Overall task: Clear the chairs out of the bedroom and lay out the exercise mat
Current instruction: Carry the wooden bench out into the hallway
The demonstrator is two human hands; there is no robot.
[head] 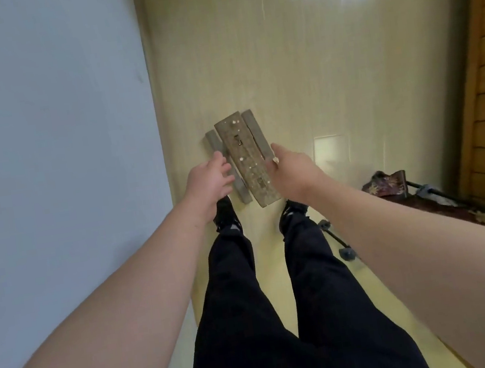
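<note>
Stool (pixel 245 158), a small wooden seat, is sitting at 12 o'clock, wall (pixel 43 149) at its 9 o'clock. Right grip (pixel 290 167) is clasping its 3 o'clock edge; left grip (pixel 210 182) is hovering released at 9 o'clock. Likely chair-clearing; next: left closing, both lifting.

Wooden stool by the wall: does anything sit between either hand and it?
Nothing visible does. The right hand grips the wooden stool at its right side; the left hand, fingers spread, is right at its left rail.
</note>
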